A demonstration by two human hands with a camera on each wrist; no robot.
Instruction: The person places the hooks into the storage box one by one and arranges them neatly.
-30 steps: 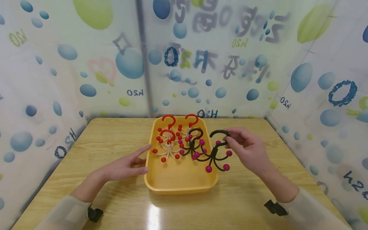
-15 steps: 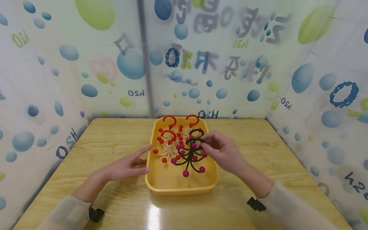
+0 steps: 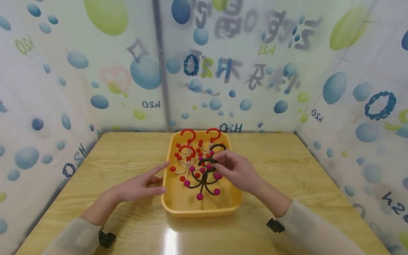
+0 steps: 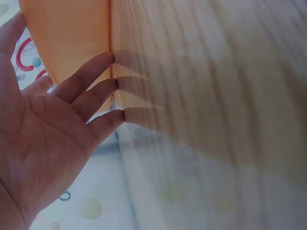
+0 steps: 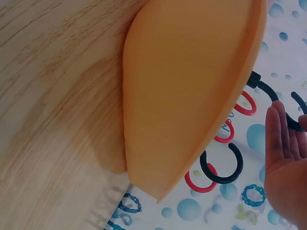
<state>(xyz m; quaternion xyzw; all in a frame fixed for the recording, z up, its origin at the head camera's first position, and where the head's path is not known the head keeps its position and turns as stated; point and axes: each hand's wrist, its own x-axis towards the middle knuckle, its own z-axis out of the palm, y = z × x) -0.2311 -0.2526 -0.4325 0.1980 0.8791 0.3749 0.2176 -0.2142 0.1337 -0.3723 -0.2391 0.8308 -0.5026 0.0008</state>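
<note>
My right hand point(image 3: 240, 173) pinches the curved top of a black octopus-shaped hook point(image 3: 204, 178) with magenta balls on its arm tips. It stands upright over the front half of a yellow tray point(image 3: 200, 213); whether it touches the tray's floor I cannot tell. Behind my right fingers is a second black hook point(image 3: 218, 145), partly hidden. Several white hooks point(image 3: 187, 166) with red tops and red balls fill the tray's back left. My left hand point(image 3: 137, 187) spreads its fingers against the tray's left side, also seen in the left wrist view, where the fingertips point(image 4: 106, 58) touch the tray wall point(image 4: 72, 33).
A wooden table point(image 3: 134, 152) carries the tray near its middle. Patterned curtains point(image 3: 242, 81) with blue and green drops surround the table at the back and sides. Dark straps with small devices point(image 3: 106, 239) sit on both wrists.
My right hand has carried the black hook from beyond the tray's right rim leftward and down over its front half. The left hand stays at the tray's left side.
</note>
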